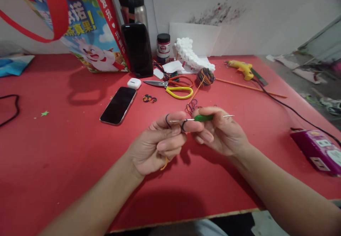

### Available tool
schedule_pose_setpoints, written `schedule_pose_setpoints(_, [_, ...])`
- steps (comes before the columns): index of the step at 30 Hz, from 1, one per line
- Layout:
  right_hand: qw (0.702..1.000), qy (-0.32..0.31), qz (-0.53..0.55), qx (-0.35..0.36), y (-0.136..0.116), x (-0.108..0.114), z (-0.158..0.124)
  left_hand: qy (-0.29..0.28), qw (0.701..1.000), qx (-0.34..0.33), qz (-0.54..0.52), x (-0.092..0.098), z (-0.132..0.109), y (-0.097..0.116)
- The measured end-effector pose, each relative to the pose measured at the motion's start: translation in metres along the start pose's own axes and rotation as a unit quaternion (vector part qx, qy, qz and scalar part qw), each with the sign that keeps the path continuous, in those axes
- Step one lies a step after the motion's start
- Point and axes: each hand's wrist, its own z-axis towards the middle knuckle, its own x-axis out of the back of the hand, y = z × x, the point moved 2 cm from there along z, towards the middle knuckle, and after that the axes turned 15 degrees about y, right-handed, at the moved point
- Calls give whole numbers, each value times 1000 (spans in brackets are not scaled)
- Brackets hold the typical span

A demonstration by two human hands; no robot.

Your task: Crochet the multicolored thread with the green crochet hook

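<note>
Both hands mid-table, just above the red table, nearly touching each other.

Right hand: thumb and fingers clamped on the green handle of the crochet hook, shaft level, working end pointing left into the left hand.

Left hand: fingers curled together, thumb and forefinger pinching the yarn where the hook meets it. One dark loop runs over the index finger (an orange tail hangs under the palm).

The yarn runs from the hands away to the yarn ball at the far side.

Scissors lie just left of the ball, and a phone lies face up further left. Glue gun far right, power strip near the right edge.
</note>
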Motion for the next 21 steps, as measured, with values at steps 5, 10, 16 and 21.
schedule_pose_setpoints(5, [999, 22, 29, -10, 9, -6, -2, 22, 999, -33, -12, 2, 2, -1])
schedule_pose_setpoints(10, [999, 29, 45, -11, 11, -6, -1, 55, 997, -44, 24, 6, 3, 2])
schedule_pose_setpoints(16, [995, 72, -47, 46, 5, 2, 0, 86, 992, -44, 79, 11, 6, 1])
schedule_pose_setpoints(21, [982, 74, -155, 75, -4, 6, -4, 76, 992, -50, 93, 12, 6, 2])
